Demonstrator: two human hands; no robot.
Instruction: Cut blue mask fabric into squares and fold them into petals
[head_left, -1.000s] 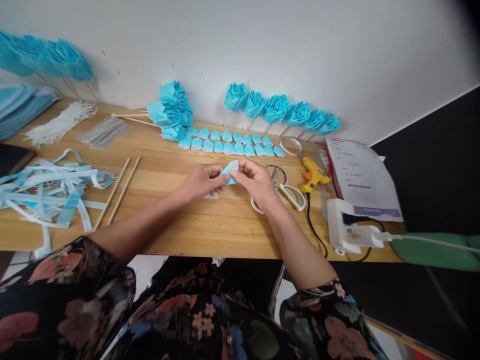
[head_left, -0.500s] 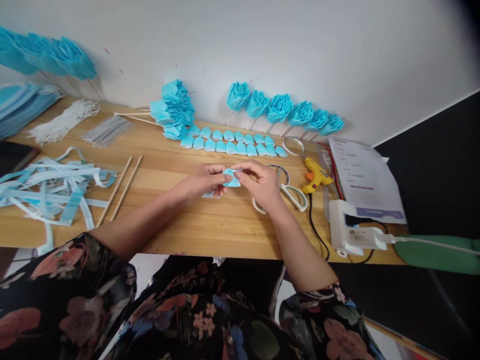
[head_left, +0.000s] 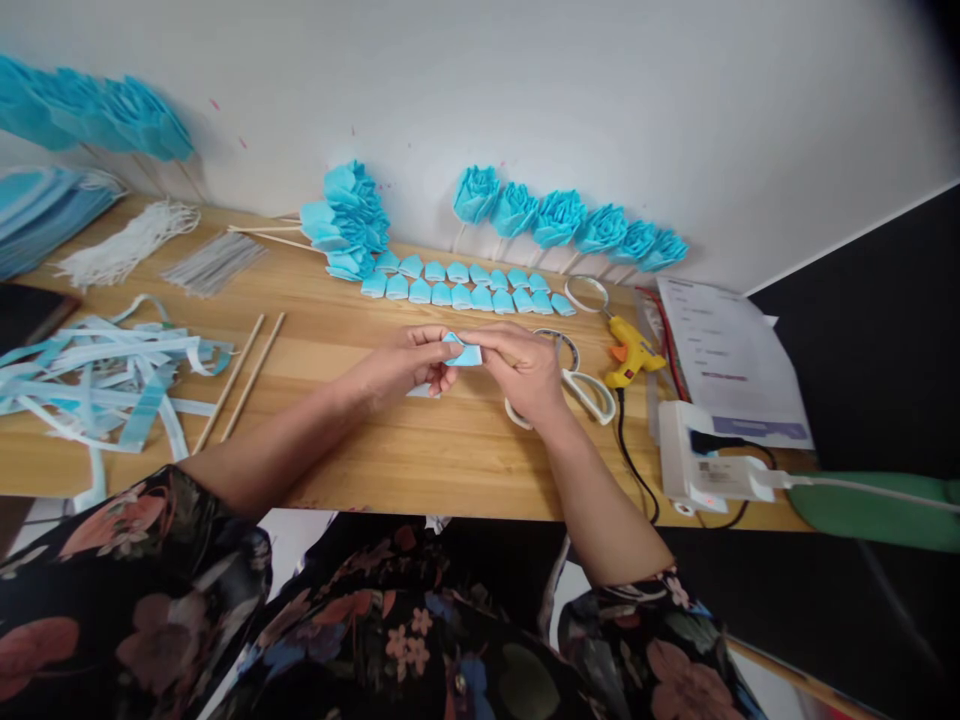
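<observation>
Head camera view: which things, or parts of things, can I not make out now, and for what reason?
All in the head view:
- Blue folded piece: partly hidden by the left hand and right hand.
- White-handled scissors: partly hidden by the right hand.
- Dark flat object: cut off by the left edge.
- Printed sheet: text too small and blurred to read.

Blue piece [head_left: 469, 354] partly hidden by left hand [head_left: 411, 362]
</observation>
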